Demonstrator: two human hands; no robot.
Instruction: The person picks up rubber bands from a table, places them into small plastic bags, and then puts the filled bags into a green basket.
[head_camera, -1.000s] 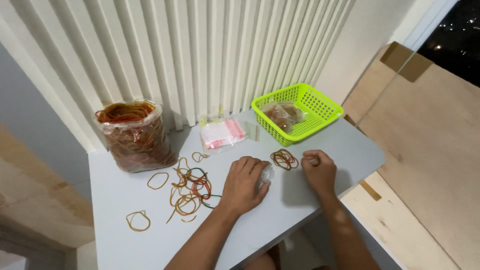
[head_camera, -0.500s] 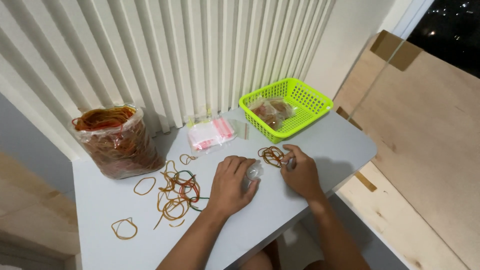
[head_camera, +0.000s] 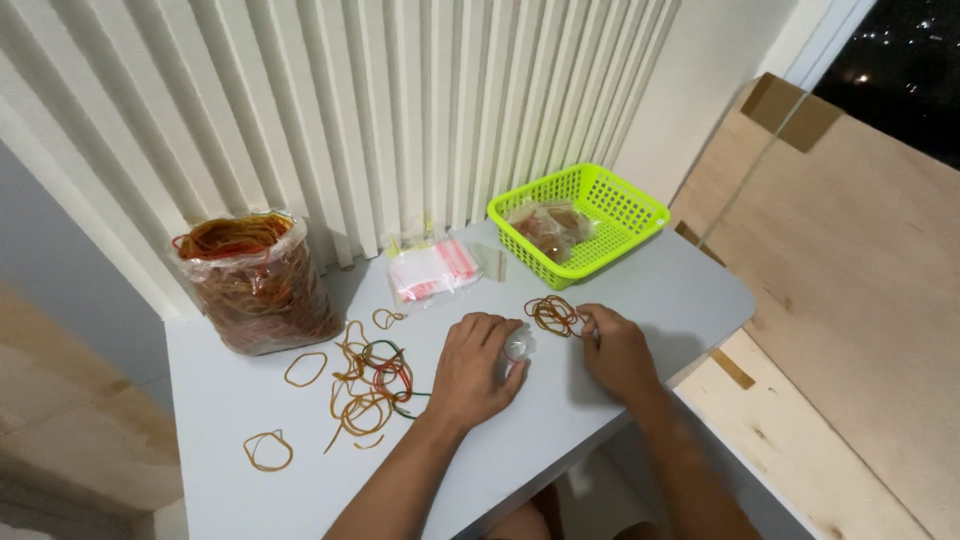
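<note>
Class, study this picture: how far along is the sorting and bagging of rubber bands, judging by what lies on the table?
Done: a few filled packets lie in the green basket. In hand: the left hand rests on a small clear bag, while the right hand touches a small bunch of bands. Left: a loose tangle, a big sack of bands, and empty zip bags.

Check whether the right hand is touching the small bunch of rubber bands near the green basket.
Touching. The head view shows the right hand with its fingertips on the edge of the small bunch of rubber bands, no gap visible.
</note>
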